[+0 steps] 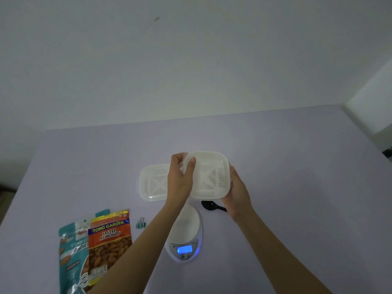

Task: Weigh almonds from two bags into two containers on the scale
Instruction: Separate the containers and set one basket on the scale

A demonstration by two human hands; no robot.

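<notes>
A white slotted container [209, 177] is held in the air above the table, tilted toward me. My left hand [180, 183] grips its left rim with the thumb over the edge, and my right hand [235, 192] holds its right side. A second white container [153, 183] lies on the table to the left, partly behind my left hand. The white scale [185, 234] with a lit blue display sits below the held container, nearer to me. An orange salted-almonds bag [108, 242] overlaps a teal almond bag [71, 257] at the lower left.
A black spoon [212, 205] lies just behind the scale, partly under my right hand. A green binder clip [140, 223] sits between the bags and the scale. The lilac table [297, 166] meets a pale wall at the back.
</notes>
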